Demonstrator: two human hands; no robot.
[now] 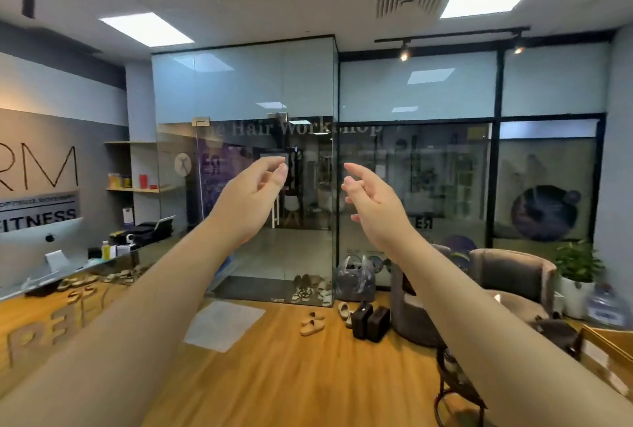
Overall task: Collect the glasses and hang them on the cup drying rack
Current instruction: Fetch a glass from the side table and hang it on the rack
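Both my arms are stretched out in front of me at chest height, facing a glass-walled entrance. My left hand (255, 193) is raised with its fingers loosely curled and apart, holding nothing. My right hand (371, 198) is a short gap to its right, palm turned inward, fingers spread and empty. No glasses and no cup drying rack show in this view.
A glass partition (308, 186) with a door stands straight ahead across a wooden floor (274, 375). A reception counter (68, 276) with a monitor is at the left. Shoes (311, 322) and two black cases (371, 322) lie on the floor. Grey armchairs (513, 276) and a potted plant (577, 265) are at the right.
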